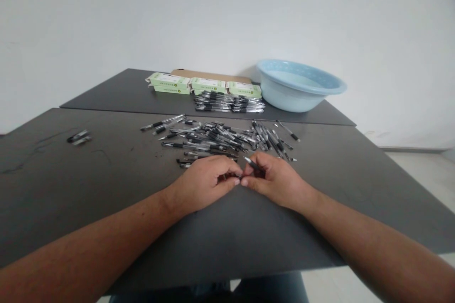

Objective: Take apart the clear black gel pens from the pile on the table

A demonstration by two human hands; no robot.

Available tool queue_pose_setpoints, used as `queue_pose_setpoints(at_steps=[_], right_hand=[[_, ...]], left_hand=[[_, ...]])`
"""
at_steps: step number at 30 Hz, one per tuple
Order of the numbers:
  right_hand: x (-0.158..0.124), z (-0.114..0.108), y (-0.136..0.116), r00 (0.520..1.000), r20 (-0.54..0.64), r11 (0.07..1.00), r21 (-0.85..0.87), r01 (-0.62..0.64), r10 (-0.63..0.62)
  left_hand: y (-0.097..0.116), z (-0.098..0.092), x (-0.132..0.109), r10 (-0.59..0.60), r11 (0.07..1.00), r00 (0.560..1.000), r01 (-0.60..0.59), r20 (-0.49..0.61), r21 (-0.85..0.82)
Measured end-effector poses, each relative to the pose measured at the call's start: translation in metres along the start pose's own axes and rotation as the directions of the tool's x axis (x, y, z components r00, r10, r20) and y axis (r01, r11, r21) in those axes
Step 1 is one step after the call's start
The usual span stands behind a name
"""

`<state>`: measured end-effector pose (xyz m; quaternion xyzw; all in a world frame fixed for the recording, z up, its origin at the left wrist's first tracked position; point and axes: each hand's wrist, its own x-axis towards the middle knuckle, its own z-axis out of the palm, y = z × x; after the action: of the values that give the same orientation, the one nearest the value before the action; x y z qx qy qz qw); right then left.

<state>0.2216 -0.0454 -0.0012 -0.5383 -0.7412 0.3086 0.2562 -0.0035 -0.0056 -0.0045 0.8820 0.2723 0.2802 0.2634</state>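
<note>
while beside the left hand (pixel 206 180), its grip unclear, the right hand (pixel 279 177), a pen (pixel 251 163) in its grip

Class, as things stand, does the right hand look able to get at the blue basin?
Probably, with a stretch: the blue basin stands on the far table, and only loose pens appear between. But the right hand holds a pen, which may need putting down first.

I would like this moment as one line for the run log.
Left hand: close to right, contents unclear | Right hand: holds pen | Beyond: scattered pens, stacked pens, green boxes, blue basin
</note>
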Motion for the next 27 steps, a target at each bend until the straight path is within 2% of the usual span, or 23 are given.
queue_pose_setpoints(at_steps=[4, 7, 11, 14, 18, 27], right_hand=[[-0.002, -0.008, -0.002, 0.996, -0.005, 0.995, -0.044, 0.093, -0.093], [-0.001, -0.018, 0.002, 0.979, -0.012, 0.971, -0.132, 0.198, -0.201], [0.002, -0.025, 0.009, 0.966, -0.063, 0.937, -0.267, 0.225, -0.25], [0.003, -0.026, 0.011, 0.959, -0.051, 0.908, -0.338, 0.247, -0.28], [0.002, -0.024, 0.01, 0.962, -0.016, 0.891, -0.381, 0.246, -0.273], [0.001, -0.023, 0.007, 0.961, 0.031, 0.863, -0.433, 0.26, -0.274]], left_hand=[[-0.002, 0.004, -0.001, -0.146, 0.984, 0.987, 0.139, -0.063, -0.112], [-0.009, 0.007, -0.001, -0.25, 0.955, 0.955, 0.215, -0.16, -0.205], [-0.019, 0.008, -0.001, -0.343, 0.915, 0.909, 0.266, -0.236, -0.304], [-0.02, 0.009, -0.001, -0.362, 0.903, 0.896, 0.268, -0.257, -0.335], [-0.018, 0.008, -0.001, -0.363, 0.902, 0.9, 0.273, -0.242, -0.336], [-0.006, 0.004, -0.001, -0.272, 0.957, 0.941, 0.241, -0.203, -0.164]])
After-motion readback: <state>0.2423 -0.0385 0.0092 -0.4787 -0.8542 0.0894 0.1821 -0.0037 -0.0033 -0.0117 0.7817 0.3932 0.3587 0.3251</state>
